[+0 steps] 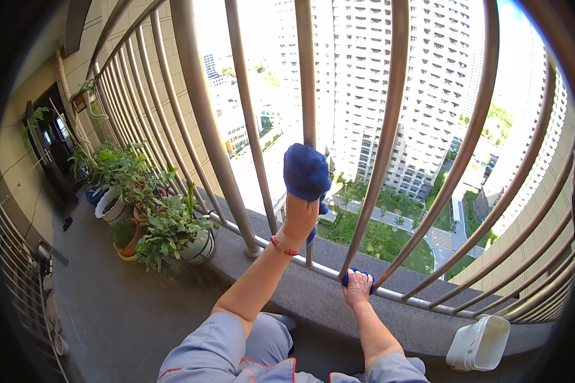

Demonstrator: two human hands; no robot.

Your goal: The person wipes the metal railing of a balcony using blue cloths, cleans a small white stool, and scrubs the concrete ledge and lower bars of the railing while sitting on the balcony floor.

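Observation:
A blue cloth [306, 172] covers the fingers of my left hand [301, 214], which is closed around a vertical metal baluster [308, 86] of the balcony railing. Loose ends of that cloth hang below the fist. On the wrist is a red bead bracelet [283, 246]. Lower and to the right, my right hand [358, 288] presses another piece of blue cloth [346, 278] onto the bottom rail [326, 273], between two balusters. Whether the two blue pieces are joined cannot be seen.
Potted plants [172, 234] crowd the railing at left. A white plastic bucket [479, 342] is at right by the concrete ledge [311, 299]. A wire rack [24, 287] lines the left wall. Beyond the bars is a high drop to lawns and tower blocks [364, 95].

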